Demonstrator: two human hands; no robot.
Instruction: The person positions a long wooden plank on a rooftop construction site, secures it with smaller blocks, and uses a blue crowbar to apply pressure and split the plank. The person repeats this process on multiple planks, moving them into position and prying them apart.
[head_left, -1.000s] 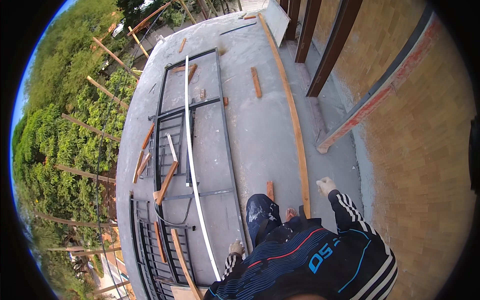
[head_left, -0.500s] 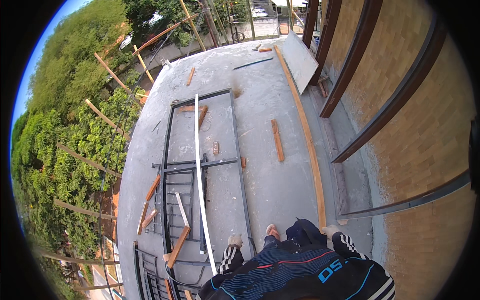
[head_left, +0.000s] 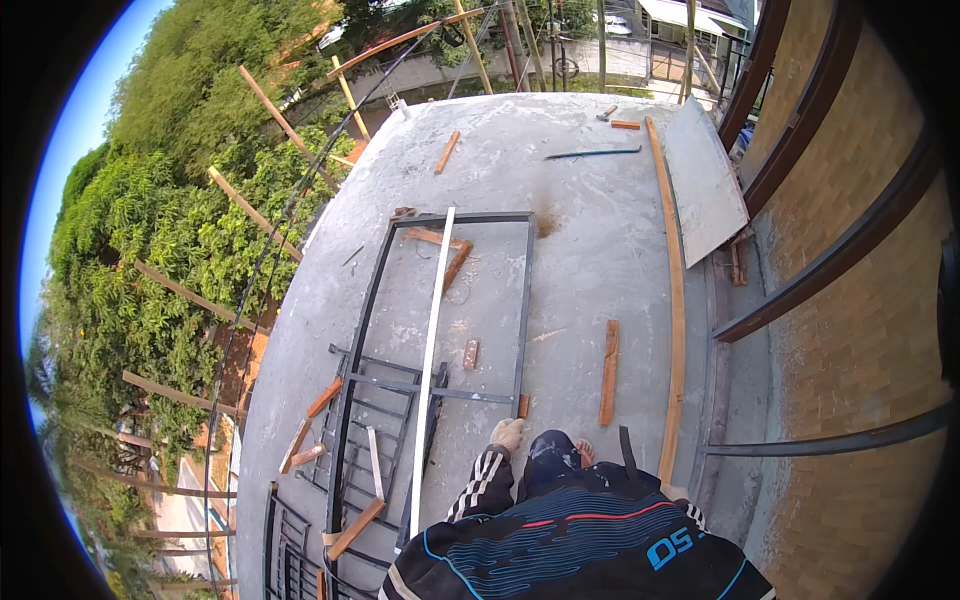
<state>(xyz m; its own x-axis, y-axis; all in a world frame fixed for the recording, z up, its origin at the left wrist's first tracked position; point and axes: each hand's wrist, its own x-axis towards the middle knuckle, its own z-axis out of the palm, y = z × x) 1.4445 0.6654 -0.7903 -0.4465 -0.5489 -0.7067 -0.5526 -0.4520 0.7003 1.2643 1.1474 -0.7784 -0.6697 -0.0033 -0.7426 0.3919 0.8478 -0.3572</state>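
The dark metal frame (head_left: 525, 300) lies flat on the grey concrete slab (head_left: 570, 270), ahead of the person and to the left, its crossbar (head_left: 480, 397) running between the long sides. The left hand (head_left: 507, 433) is at the near stretch of the right-side bar, just past the crossbar. Its fingers look curled, but I cannot tell whether the grip has closed on the bar. The right hand (head_left: 675, 492), partly hidden by the body, is by the near end of a long timber batten (head_left: 678, 300); its grip cannot be told either.

The frame looks stiff and probably heavy, awkward for one person at that length; the long bars near the crossbar seem the soundest place to hold. The batten should be lighter, may flex, and would balance best near mid-length.

A slim white bar (head_left: 432, 350) lies lengthwise over the frame and would likely slide if the frame tipped. A short wood block (head_left: 610, 372) lies between frame and batten; farther off, a pale panel (head_left: 705, 180) stands beside the batten's far end.
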